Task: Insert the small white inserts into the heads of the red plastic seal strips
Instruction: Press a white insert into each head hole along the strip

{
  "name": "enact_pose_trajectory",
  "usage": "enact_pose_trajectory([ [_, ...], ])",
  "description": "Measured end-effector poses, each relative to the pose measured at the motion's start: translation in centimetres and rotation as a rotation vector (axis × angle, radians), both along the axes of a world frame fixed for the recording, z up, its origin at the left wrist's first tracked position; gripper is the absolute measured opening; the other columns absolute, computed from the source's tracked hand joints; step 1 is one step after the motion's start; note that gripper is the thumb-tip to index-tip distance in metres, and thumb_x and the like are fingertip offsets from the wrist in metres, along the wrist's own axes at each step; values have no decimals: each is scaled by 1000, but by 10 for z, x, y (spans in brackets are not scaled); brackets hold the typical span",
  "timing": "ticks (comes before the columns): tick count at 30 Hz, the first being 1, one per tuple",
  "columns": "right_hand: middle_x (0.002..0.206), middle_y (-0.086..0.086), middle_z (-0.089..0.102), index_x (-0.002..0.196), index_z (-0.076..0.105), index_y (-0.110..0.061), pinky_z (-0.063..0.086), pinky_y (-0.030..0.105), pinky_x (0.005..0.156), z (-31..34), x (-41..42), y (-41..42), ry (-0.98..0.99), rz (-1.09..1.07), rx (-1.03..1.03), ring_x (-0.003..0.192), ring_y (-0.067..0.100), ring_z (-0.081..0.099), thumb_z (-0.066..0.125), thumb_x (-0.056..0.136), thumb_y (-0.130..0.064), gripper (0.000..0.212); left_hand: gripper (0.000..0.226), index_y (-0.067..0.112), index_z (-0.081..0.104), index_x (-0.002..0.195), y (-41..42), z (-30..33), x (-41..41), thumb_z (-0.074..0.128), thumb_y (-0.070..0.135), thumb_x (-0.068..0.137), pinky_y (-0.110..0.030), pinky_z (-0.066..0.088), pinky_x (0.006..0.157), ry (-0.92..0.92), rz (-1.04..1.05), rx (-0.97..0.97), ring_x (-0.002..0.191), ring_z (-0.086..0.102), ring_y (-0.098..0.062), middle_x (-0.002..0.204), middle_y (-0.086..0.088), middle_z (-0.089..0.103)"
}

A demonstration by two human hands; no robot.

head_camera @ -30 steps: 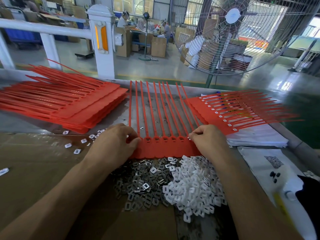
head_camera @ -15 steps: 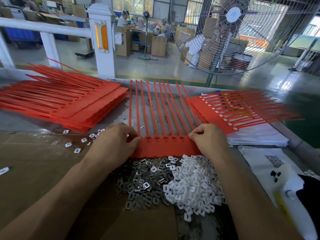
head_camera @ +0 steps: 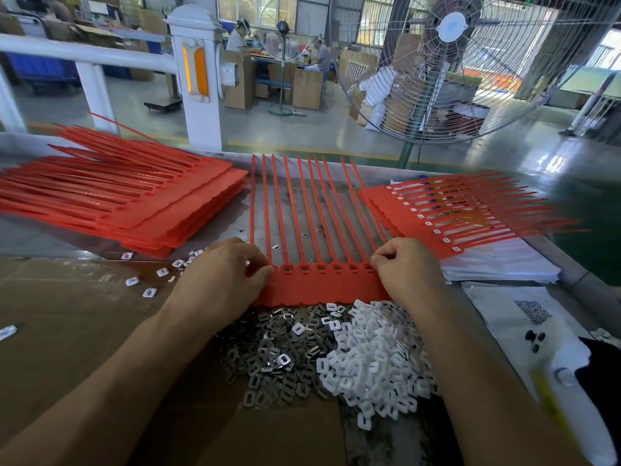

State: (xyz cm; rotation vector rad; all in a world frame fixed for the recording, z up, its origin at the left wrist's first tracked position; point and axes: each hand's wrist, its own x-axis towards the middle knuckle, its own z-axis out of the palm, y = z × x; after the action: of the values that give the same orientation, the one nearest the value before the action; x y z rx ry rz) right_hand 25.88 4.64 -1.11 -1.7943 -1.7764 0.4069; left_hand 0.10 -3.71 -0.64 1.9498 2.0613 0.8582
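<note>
A red seal strip sheet (head_camera: 319, 284), a joined row of strips, lies flat in the middle of the worktable (head_camera: 50, 237), its heads toward the person and its thin tails pointing away to the far edge. The left hand (head_camera: 221, 280) rests on the left end of the row of heads; its fingers are curled and the thumb touches the edge of the red plastic, but I cannot tell if it holds an insert. The right hand (head_camera: 408, 270) is at the right end of the heads, with fingertips bent together in a pinch on the last head; what is between them is hidden. The visible head slots between the two hands look dark.

Just in front of the sheet, between the forearms, lies a heap of white inserts (head_camera: 373, 358), and beside it on the left a heap of small grey metal clips (head_camera: 268, 358); the two heaps mix at their border. A few loose inserts (head_camera: 148, 284) are scattered left of the left hand. To the left is a thick pile of red sheets (head_camera: 134, 203). To the right is another pile (head_camera: 437, 216) with white pieces in the heads, resting on a stack of white paper (head_camera: 497, 260). A printed sheet (head_camera: 524, 314) lies near the right forearm. Behind the table stands a large fan (head_camera: 470, 62).
</note>
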Motion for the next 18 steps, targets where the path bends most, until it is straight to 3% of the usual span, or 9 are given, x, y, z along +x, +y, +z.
enact_pose_trajectory([
  [3, 90, -16, 72, 93, 76, -28, 45, 22, 67, 7, -3, -9, 59, 110, 45, 87, 2, 65, 69, 96, -25, 8, 18, 32, 73, 101, -1, 0, 0, 64, 44, 92, -35, 49, 91, 1, 0, -1, 100, 57, -10, 106, 14, 61],
  [6, 86, -22, 72, 89, 77, -33, 44, 16, 72, 15, -12, -21, 107, 395, -7, 84, -9, 65, 75, 93, -31, 4, 18, 32, 74, 101, -1, 0, 0, 64, 44, 92, -36, 50, 91, 0, -1, 3, 100, 57, -10, 105, 14, 61],
  [9, 87, -25, 72, 90, 77, -36, 49, 18, 71, 17, -26, -32, 48, 641, -109, 81, -6, 67, 78, 91, -33, 3, 17, 32, 74, 100, 0, 0, 0, 64, 44, 92, -36, 50, 91, -6, -2, 4, 99, 57, -10, 104, 14, 61],
  [11, 86, -19, 73, 91, 77, -34, 53, 23, 71, 16, -32, -36, 42, 717, -149, 79, 0, 68, 81, 88, -33, 4, 17, 32, 74, 100, 0, 0, 0, 64, 44, 92, -36, 50, 90, -3, -2, 7, 98, 57, -10, 104, 13, 62],
  [15, 90, -22, 70, 94, 78, -31, 47, 13, 70, 16, -39, -42, 19, 812, -186, 82, -4, 67, 85, 84, -32, 13, 16, 31, 73, 100, 0, -1, 0, 65, 42, 92, -36, 50, 90, 4, -2, 13, 98, 57, -11, 104, 12, 62],
  [18, 88, -19, 68, 93, 79, -30, 45, 10, 72, 18, -41, -44, -48, 843, -161, 85, -5, 64, 83, 86, -29, 8, 14, 31, 73, 98, 1, -1, 1, 66, 41, 92, -36, 50, 90, -3, 2, 23, 99, 58, -12, 102, 12, 62],
])
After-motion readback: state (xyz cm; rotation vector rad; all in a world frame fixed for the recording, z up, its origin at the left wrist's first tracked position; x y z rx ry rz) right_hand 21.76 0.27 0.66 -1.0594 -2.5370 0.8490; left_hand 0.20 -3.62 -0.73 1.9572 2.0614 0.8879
